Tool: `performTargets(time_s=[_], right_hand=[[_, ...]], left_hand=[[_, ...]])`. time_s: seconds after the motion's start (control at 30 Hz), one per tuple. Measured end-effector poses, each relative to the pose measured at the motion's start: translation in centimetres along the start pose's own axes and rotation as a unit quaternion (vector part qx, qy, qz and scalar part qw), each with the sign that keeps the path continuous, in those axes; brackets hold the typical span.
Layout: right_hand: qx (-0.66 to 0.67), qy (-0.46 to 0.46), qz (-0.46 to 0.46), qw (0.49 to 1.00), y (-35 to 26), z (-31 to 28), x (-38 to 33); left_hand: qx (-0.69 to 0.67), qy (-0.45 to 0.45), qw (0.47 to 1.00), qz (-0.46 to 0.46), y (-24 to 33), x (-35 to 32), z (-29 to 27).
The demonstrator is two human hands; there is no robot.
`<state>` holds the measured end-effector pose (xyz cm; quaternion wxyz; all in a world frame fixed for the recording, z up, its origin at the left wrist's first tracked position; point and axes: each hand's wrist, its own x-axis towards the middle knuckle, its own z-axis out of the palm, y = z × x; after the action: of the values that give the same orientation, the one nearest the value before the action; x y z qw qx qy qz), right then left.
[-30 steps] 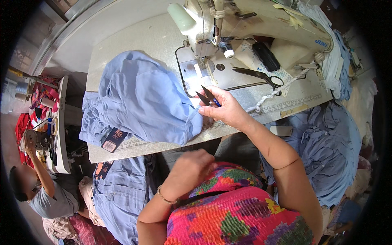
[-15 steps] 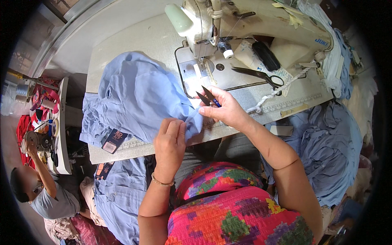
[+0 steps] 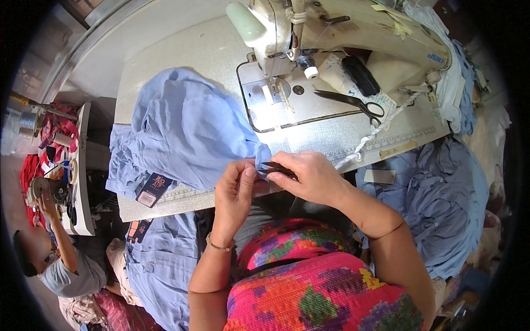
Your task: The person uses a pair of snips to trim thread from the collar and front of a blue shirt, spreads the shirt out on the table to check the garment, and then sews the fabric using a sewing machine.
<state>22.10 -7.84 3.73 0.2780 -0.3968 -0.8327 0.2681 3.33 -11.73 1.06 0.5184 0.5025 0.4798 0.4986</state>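
A light blue garment (image 3: pixel 190 121) lies bunched on the left part of the sewing table (image 3: pixel 165 58), a dark tag (image 3: pixel 155 188) showing at its lower edge. My left hand (image 3: pixel 234 183) is closed on the garment's near right end, fingers pinching the cloth. In my right hand (image 3: pixel 312 175) are small dark thread snips (image 3: pixel 271 167), gripped with the blades pointing left. The blades lie against the pinched cloth, close to my left fingertips. Whether they are cutting anything cannot be made out. Both hands are at the table's front edge, below the sewing machine's needle area (image 3: pixel 273 91).
The sewing machine (image 3: pixel 353 33) spans the back of the table. Black scissors (image 3: pixel 353 103), a dark oblong object (image 3: pixel 360 75) and a twisted white cord (image 3: pixel 381 126) lie right. Blue garments (image 3: pixel 436 204) are piled at the right, others (image 3: pixel 163 270) hang lower left. Another person (image 3: pixel 66 265) works at far left.
My right hand has moved down and left, bringing the snips from above the table to the cloth at my left fingertips. My left hand has turned slightly and still holds the garment.
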Motion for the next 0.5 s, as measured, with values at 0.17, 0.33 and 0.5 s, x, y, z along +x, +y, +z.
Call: performTargets(time_s=[0.17,0.33,0.5], right_hand=[[-0.004,-0.023,-0.003,1.000,0.12,0.10,0.12],[0.004,-0.015,-0.009,1.000,-0.31,0.30,0.25],[-0.028,0.009,-0.011,1.000,-0.05,0.80,0.00]], left_hand=[[0.062,0.018,0.997,0.032,-0.14,-0.19,-0.07],[0.081,0.037,0.993,0.083,-0.13,-0.20,-0.11],[0.214,0.047,0.956,0.197,0.41,-0.34,-0.20]])
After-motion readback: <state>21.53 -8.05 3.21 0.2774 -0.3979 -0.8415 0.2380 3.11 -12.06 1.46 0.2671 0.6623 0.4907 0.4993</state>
